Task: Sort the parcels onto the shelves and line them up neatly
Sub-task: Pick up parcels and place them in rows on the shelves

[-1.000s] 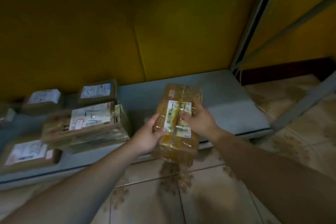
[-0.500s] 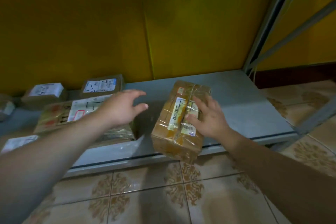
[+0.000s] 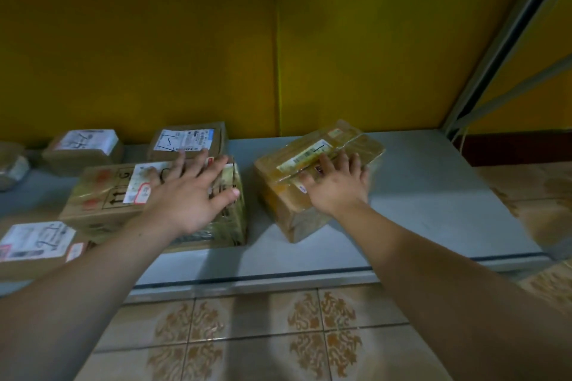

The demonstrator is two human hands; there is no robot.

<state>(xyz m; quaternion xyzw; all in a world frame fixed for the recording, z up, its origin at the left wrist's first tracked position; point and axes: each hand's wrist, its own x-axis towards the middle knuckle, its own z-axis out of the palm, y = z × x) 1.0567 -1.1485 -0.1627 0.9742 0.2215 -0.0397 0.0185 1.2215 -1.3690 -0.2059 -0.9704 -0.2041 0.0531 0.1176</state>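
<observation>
A brown taped parcel (image 3: 288,195) with a white barcode label lies askew on the low grey shelf (image 3: 433,195). My right hand (image 3: 335,187) rests flat on its top with the fingers spread. To its left sits a larger flat carton (image 3: 102,198) with arrows and a white label, and my left hand (image 3: 192,195) lies on it with straight, spread fingers. A narrow strip of bare shelf separates the two parcels.
Several more labelled parcels sit on the shelf: one behind the carton (image 3: 188,141), one at back left (image 3: 83,148), one at front left (image 3: 34,246). A yellow wall (image 3: 278,40) backs the shelf. A grey metal upright (image 3: 507,37) stands right. Patterned floor tiles (image 3: 253,334) lie below.
The taped parcel went from hanging over the shelf's front edge to lying fully on the shelf, turned askew. My left hand let go of it and came down on the larger carton.
</observation>
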